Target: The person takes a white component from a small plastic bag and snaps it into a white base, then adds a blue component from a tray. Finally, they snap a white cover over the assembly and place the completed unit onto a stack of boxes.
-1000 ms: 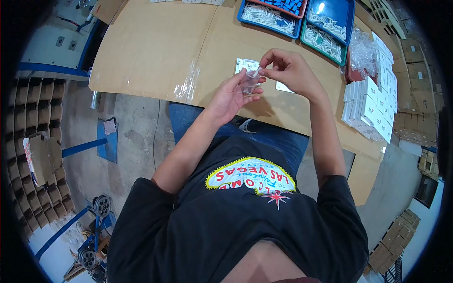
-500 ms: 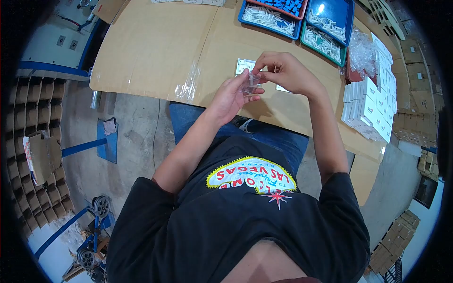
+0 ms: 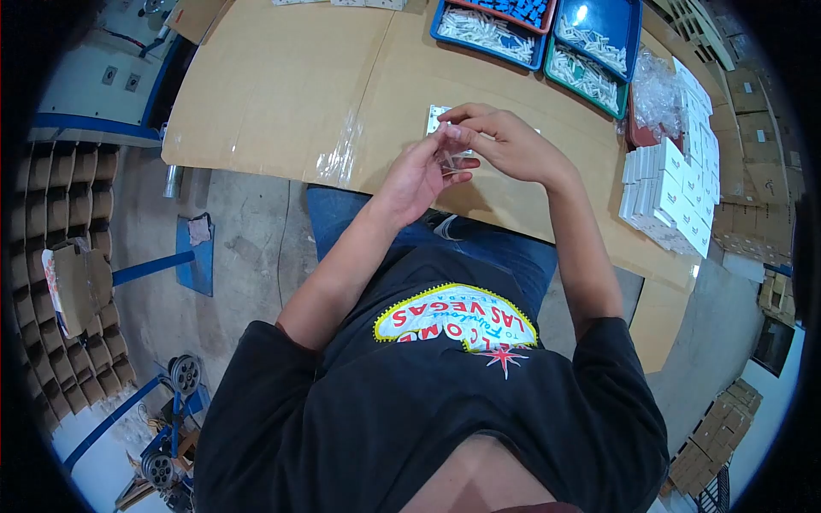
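My left hand is closed around a small clear plastic bag, held over the near edge of the cardboard-covered table. My right hand meets it from the right, thumb and fingers pinched together at the top of the bag. Exactly what the right fingertips grip is partly hidden. Behind the hands lies a white printed card or flat box, mostly covered by them.
Blue trays and a green tray of small white pieces stand at the back, with a red tray of blue pieces. Stacked white boxes and crumpled clear plastic sit at the right.
My right hand has shifted left and lower, its fingers closing in on the top of the bag. My left hand stays almost in place.
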The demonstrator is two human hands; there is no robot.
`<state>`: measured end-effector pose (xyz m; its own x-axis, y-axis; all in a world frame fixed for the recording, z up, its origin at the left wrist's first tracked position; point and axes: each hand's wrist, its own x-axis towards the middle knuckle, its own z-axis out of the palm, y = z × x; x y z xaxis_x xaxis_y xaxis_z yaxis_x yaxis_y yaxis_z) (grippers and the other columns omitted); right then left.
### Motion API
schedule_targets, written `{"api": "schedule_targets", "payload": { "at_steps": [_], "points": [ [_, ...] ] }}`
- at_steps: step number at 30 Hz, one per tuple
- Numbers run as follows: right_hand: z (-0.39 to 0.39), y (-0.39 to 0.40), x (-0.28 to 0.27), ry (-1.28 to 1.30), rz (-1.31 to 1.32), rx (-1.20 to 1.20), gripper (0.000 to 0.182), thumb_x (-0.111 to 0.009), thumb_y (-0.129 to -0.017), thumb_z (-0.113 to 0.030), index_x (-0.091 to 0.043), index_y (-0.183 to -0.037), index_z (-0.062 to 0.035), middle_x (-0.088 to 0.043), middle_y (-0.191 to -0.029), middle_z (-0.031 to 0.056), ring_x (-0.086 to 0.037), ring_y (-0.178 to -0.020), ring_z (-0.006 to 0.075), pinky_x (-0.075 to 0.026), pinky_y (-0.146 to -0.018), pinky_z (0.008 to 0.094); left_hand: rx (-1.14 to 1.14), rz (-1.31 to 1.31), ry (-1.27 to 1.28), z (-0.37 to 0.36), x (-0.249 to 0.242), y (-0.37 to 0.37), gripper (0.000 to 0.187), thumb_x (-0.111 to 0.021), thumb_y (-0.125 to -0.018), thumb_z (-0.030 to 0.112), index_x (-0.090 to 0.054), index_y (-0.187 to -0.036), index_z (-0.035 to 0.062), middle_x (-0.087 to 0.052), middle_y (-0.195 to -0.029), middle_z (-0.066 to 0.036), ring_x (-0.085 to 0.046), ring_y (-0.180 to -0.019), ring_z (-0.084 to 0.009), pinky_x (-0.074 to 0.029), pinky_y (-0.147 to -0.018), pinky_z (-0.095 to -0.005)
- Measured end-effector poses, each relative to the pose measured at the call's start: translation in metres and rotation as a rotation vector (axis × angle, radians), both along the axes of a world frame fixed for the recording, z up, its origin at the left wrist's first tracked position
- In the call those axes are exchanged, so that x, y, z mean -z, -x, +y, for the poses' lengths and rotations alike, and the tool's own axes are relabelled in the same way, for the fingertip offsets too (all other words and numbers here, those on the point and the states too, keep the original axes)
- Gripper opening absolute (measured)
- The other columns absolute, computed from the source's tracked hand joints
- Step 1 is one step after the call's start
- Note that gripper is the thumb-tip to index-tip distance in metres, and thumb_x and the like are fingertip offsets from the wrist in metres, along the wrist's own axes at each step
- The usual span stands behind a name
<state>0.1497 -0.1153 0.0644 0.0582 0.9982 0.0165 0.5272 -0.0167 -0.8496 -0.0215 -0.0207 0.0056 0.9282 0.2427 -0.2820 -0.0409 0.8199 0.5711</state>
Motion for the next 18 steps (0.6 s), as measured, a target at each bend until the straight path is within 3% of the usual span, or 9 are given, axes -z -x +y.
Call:
{"api": "schedule_targets", "payload": {
  "at_steps": [7, 12, 18],
  "points": [
    [0.004, 0.003, -0.002, 0.068, 0.142, -0.049, 0.042, -0.051, -0.107, -0.033, -0.072, -0.105, 0.0029, -0.067, -0.119, 0.0126, -0.066, -0.099, 0.0230, -0.052, -0.089, 0.0323, 0.013, 0.012, -0.004, 0.001, 0.002, 0.001, 0.040, -0.044, -0.110, 0.041, -0.057, -0.132, 0.0096, -0.067, -0.121, -0.007, -0.067, -0.111, -0.0242, -0.055, -0.093, -0.0381],
    [0.006, 0.005, 0.004, 0.133, 0.205, -0.045, 0.045, -0.052, -0.107, -0.037, -0.068, -0.107, 0.0044, -0.070, -0.095, 0.0100, -0.066, -0.083, 0.0178, -0.054, -0.078, 0.0308, 0.020, -0.014, -0.012, 0.000, 0.008, 0.002, 0.041, -0.042, -0.110, 0.040, -0.055, -0.135, 0.0103, -0.066, -0.124, -0.008, -0.066, -0.114, -0.0244, -0.054, -0.094, -0.0382],
    [0.006, 0.006, 0.007, 0.174, 0.217, -0.020, 0.046, -0.051, -0.108, -0.040, -0.067, -0.101, 0.0030, -0.069, -0.083, 0.0078, -0.064, -0.076, 0.0149, -0.053, -0.072, 0.0286, 0.028, 0.007, -0.031, 0.001, 0.011, 0.002, 0.041, -0.042, -0.110, 0.039, -0.054, -0.138, 0.0101, -0.066, -0.126, -0.007, -0.066, -0.114, -0.0238, -0.054, -0.096, -0.0382]
  ]
}}
